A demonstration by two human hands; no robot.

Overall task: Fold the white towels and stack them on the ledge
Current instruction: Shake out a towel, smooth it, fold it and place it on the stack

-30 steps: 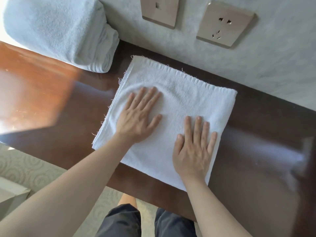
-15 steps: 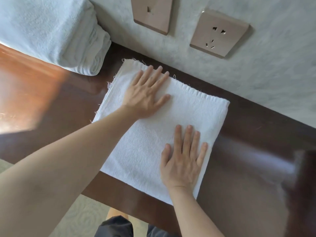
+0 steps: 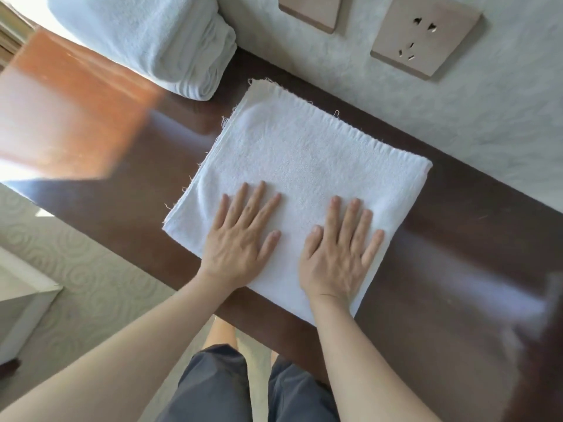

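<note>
Pressing the folded towel (image 3: 307, 178) flat is the step in hand, by the look of it, and doing it well means working the palms outward from the middle toward the frayed far and left edges, so that trapped air and the faint round dents near the far left corner go out and do not get creased in. Even pressure matters more than force; the layers at the left edge should stay lined up, and the folded right edge should stay crisp. Once flat, the towel seems ready either for one more fold or for lifting onto the pile.

Both hands lie palm down on the near half of the towel, side by side and a little apart. The left hand (image 3: 240, 236) has its fingers straight and slightly spread, pointing away and a touch to the right. The right hand (image 3: 338, 254) lies likewise, thumb out toward the left hand. Neither hand grasps anything; both are flat and only bear down on the cloth.

The towel lies on the dark wooden ledge (image 3: 457, 239), close to the wall. A stack of folded towels (image 3: 158, 41) sits on the ledge at far left, apart from it. Two wall plates, one a socket (image 3: 426, 35), are above.
</note>
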